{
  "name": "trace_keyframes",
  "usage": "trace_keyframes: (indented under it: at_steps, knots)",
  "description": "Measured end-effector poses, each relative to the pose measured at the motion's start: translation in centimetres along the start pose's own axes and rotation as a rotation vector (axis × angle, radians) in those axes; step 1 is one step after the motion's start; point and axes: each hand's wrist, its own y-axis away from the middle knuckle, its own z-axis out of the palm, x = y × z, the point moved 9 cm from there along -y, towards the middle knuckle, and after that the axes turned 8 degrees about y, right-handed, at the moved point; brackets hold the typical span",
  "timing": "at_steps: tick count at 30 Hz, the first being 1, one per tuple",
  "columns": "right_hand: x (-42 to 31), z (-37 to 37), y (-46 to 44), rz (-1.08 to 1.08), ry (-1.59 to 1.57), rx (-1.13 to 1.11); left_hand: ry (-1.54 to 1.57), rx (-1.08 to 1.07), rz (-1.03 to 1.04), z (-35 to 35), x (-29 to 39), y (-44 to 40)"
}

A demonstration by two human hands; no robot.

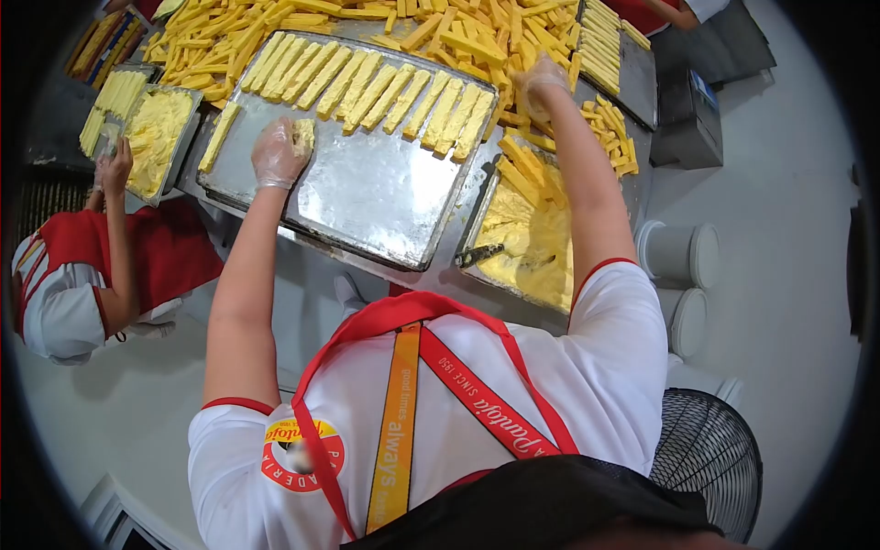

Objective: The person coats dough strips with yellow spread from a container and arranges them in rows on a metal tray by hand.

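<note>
In a clear plastic glove, my left hand (278, 154) is closed on a coated stick (303, 137) above a metal tray (367, 197). A row of yellow sticks covered in pale spread (367, 90) lies along the tray's far side, and one more coated stick (220, 137) lies at its left edge. My gloved right hand (543, 82) reaches into a heap of plain yellow sticks (467, 41). Its fingers touch the heap and are partly hidden, so a grip cannot be made out. Under my right forearm is a pan of yellow spread (513, 247) with several plain sticks in it.
A dark-handled tool (479, 255) rests on the pan's edge. At left, a co-worker (87, 266) works over another pan of spread (163, 137). Another tray of sticks (600, 46) stands at back right. White buckets (678, 254) and a fan (710, 458) are on the right.
</note>
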Motion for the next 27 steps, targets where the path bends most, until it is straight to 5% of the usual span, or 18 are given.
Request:
trace_keyframes:
  at_steps: [7,13,18,21,23,25,27]
  knots:
    - [-2.0,2.2,-3.2,-0.122,0.286,-0.027,-0.053,-0.031,0.017,0.3,-0.2,-0.2]
    - [1.5,6.9,-6.6,-0.031,-0.173,-0.197,-0.072,-0.059,0.005,0.7,-0.4,-0.4]
    - [5.5,-1.0,-3.1,0.076,-0.362,0.289,-0.037,-0.074,-0.044,0.4,-0.5,-0.4]
    - [6.4,-6.2,-0.3,-0.177,-0.232,0.354,-0.025,-0.086,-0.053,0.8,-0.6,-0.4]
    - [5.7,-12.6,9.4,-0.246,-0.113,0.409,-0.004,-0.070,-0.040,0.8,-0.7,-0.4]
    - [5.6,-13.7,13.3,-0.357,0.059,0.419,-0.037,-0.102,-0.039,1.1,-0.8,-0.4]
    - [6.7,-10.6,14.9,-0.407,-0.139,0.414,-0.033,-0.110,-0.048,1.4,-1.1,-0.5]
